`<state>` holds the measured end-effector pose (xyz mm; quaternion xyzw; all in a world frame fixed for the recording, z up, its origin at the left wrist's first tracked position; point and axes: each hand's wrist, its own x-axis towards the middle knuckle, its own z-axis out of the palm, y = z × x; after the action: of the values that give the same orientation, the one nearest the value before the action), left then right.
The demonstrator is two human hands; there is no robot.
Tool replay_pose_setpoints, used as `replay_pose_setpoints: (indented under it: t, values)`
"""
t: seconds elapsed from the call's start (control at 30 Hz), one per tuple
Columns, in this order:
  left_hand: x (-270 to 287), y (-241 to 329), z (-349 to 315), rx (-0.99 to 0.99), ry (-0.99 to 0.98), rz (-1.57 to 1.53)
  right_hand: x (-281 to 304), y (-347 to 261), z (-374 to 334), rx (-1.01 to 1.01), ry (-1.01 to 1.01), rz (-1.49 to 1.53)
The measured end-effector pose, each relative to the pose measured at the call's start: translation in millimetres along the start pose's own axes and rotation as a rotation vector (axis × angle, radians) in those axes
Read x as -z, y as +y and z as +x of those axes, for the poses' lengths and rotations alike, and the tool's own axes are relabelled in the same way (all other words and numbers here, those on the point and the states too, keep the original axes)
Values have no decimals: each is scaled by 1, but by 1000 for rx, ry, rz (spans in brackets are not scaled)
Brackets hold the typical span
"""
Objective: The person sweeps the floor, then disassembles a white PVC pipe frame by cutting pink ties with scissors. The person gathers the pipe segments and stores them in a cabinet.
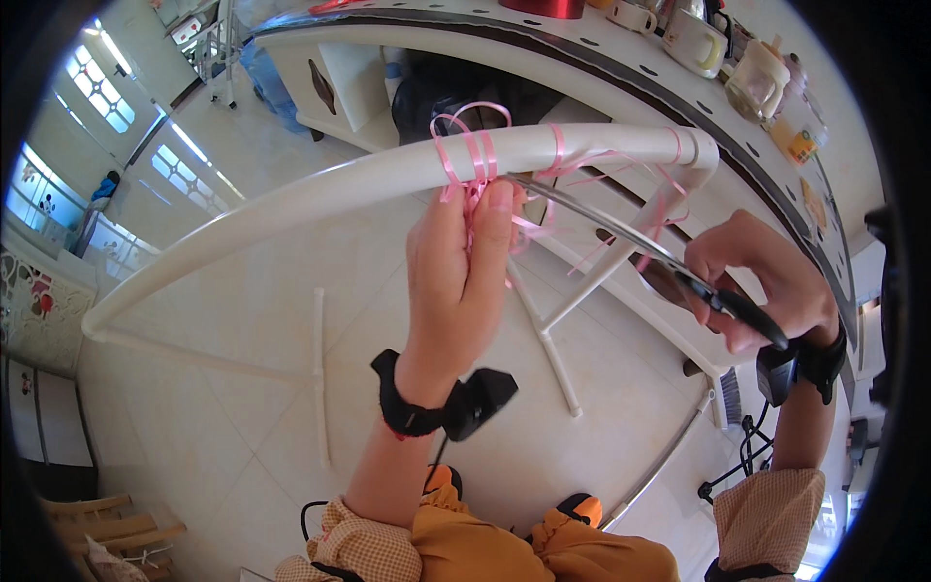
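Tiled floor [223, 417] underlies outstretched hands [458, 254] [771, 267], left pinching ribbon [488, 152], right gripping scissors [630, 236].

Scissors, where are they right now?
In the head view, the scissors are right of centre in the right hand, pointing leftward to the left hand, just below the white pipe wrapped with pink ribbon.

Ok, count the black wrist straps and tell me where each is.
2. The left strap circles the wrist of the left hand, which pinches pink ribbon; the right strap circles the wrist of the right hand, which holds scissors.
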<state>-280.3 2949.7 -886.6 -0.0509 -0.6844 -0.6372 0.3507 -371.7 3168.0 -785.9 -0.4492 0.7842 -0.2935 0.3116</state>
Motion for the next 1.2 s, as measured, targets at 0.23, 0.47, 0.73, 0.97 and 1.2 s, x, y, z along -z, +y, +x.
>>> replay_pose_setpoints:
  t: [0.23,0.47,0.73,0.97,1.2]
  values:
    - [8,-9,-2,-31,-78,-25,-3,-9,2,35,235,-419]
    - [8,-10,0,-50,-76,-58,0,-17,1,173,366,-633]
    - [7,-7,-2,8,-79,-95,4,-11,7,303,432,-734]
    - [7,-17,-1,-42,-139,-158,19,-19,14,330,319,-843]
    - [9,-14,-2,-28,-159,-183,19,-35,22,328,237,-868]
